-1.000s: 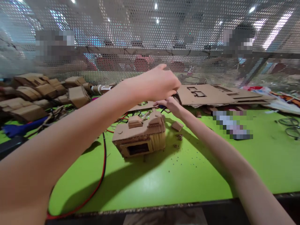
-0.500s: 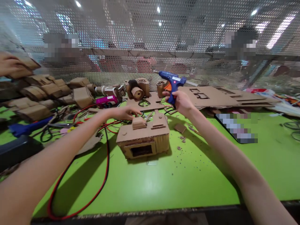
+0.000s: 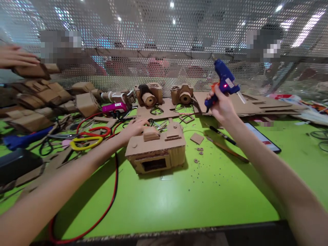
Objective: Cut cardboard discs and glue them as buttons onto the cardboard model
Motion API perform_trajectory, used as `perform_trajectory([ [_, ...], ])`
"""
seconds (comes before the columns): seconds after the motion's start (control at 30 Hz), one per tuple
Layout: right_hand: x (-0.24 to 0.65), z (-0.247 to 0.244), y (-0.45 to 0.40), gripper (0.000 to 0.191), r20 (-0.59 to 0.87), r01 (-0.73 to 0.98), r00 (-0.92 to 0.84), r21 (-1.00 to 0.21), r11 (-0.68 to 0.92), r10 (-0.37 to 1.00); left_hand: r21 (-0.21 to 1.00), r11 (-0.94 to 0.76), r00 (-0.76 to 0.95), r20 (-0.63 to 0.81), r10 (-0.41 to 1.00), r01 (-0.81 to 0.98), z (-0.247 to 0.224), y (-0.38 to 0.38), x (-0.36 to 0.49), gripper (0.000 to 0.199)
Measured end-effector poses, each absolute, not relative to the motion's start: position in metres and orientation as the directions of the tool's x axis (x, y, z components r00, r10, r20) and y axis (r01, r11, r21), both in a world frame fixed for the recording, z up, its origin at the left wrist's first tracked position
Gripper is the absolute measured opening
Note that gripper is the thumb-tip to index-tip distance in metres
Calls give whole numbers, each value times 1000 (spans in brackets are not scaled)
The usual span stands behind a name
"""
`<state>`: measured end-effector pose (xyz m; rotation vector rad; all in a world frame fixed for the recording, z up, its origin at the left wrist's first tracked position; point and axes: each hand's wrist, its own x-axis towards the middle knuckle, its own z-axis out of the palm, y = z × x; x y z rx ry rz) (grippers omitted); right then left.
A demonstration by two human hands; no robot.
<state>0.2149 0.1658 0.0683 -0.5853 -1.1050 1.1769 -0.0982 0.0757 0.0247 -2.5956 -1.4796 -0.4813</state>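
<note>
A cardboard camera body (image 3: 156,153) with a rectangular opening stands on the green table, its front edge toward me. My left hand (image 3: 137,128) is low behind its left side; the fingers are partly hidden and what they touch cannot be made out. My right hand (image 3: 221,104) is wrapped round the handle of a blue glue gun (image 3: 225,77), raised over the back right, nozzle pointing up and a red light lit. A square cardboard piece (image 3: 197,138) and small cardboard rings (image 3: 200,149) lie right of the body.
Two cardboard cameras (image 3: 149,95) stand at the back. Cardboard pieces (image 3: 43,95) are piled left, with another person's hand (image 3: 17,57) above. Yellow-handled scissors (image 3: 85,142), a magenta tool (image 3: 116,108) and a looped red-black cable (image 3: 112,201) lie left; a phone (image 3: 262,138) and pen (image 3: 222,135) lie right.
My right hand has moved right with the glue gun, which now points more upward. My left hand has shifted slightly left and lower. The other person's hand has moved right a little.
</note>
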Motion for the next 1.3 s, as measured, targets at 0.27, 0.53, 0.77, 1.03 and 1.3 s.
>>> perform_trajectory([
  [0.27,265,11,109,40,273,-93,-120,-960,263,955,144,-449,233,694,681,882,78,57,-76,28],
  [0.53,277,4,100,34,229,-8,-130,-973,230,965,-160,-793,782,363,506,587,33,-39,36,26],
  [0.77,275,6,88,30,197,34,-129,-979,203,972,-212,-710,739,265,620,671,-8,-19,53,25],
  [1.03,270,5,82,30,170,66,-97,-982,177,981,-233,-681,719,188,669,694,-7,-8,78,24],
  [1.3,266,5,79,33,168,52,-114,-983,175,979,-324,-660,734,233,638,677,-14,3,88,23],
])
